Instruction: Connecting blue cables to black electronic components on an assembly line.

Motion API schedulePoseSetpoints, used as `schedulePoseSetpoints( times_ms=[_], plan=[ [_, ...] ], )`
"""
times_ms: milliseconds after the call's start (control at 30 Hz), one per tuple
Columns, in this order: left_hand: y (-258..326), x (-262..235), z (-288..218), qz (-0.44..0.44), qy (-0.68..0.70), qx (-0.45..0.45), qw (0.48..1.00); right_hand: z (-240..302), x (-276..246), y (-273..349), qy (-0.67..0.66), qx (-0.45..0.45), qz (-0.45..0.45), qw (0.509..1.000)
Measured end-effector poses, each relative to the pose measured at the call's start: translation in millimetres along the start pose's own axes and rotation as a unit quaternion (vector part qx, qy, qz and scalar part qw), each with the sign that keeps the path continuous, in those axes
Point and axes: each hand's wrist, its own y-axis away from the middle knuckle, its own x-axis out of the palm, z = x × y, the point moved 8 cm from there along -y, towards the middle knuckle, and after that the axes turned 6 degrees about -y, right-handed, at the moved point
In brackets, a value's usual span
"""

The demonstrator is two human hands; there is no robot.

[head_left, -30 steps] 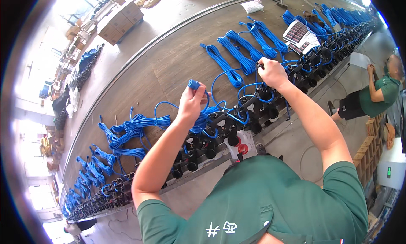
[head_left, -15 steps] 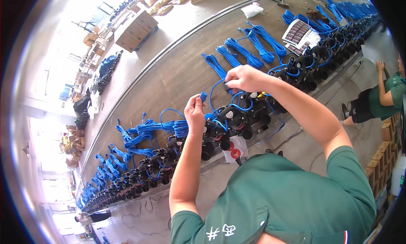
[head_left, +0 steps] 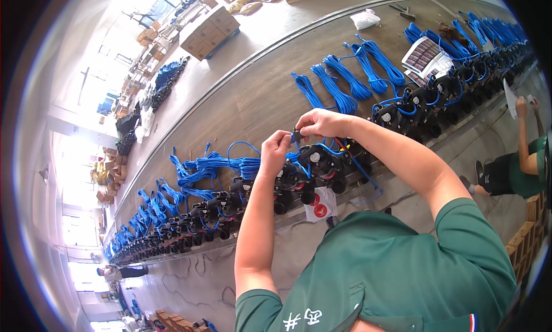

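Small black plastic plug (head_left: 297,136) held between two sets of fingertips, just above a row of black, round-bodied plastic units (head_left: 319,166). Pinched narrowly by thumb and fingers of the right hand (head_left: 322,124); facing it, in an equally narrow pinch of the left hand (head_left: 275,153), a blue plastic connector end (head_left: 292,138), mostly covered. Seemingly held end to end for alignment; cannot tell joined from merely touching. Beyond the right fingers, looped blue cable bundles (head_left: 337,93) laid side by side on the brown tabletop (head_left: 253,96), probably against tangling. Just left of the left fingers, another thick blue cable bundle (head_left: 248,168), perhaps placed so near to leave slack for the pinched end.
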Motion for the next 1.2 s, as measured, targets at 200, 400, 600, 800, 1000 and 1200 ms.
schedulePoseSetpoints(
  times_ms=[200, 400, 600, 800, 1000, 1200],
  plan=[
    [0.6, -1.4, -9.1, -0.014, 0.007, -0.010, 1.000, -0.6, 5.5, -0.7, 0.009, -0.018, 0.005, 1.000],
    [9.3, -1.7, -30.4, -0.061, -0.065, 0.063, 0.994, 3.9, 7.5, 3.9, 0.065, -0.021, 0.025, 0.997],
    [7.4, 3.6, -25.9, -0.037, -0.092, 0.079, 0.992, -1.1, 8.1, 2.1, 0.028, 0.002, 0.034, 0.999],
    [9.0, 3.8, -29.7, -0.015, -0.067, 0.069, 0.995, -2.6, 8.2, 1.0, 0.026, -0.027, 0.036, 0.999],
    [6.7, 4.6, -22.2, -0.029, -0.043, 0.023, 0.998, 5.8, 7.0, 8.8, 0.017, 0.031, 0.017, 0.999],
    [-0.7, -4.1, -15.1, -0.086, -0.039, 0.006, 0.996, -2.1, -6.6, -2.5, -0.019, -0.025, -0.022, 0.999]
  ],
)
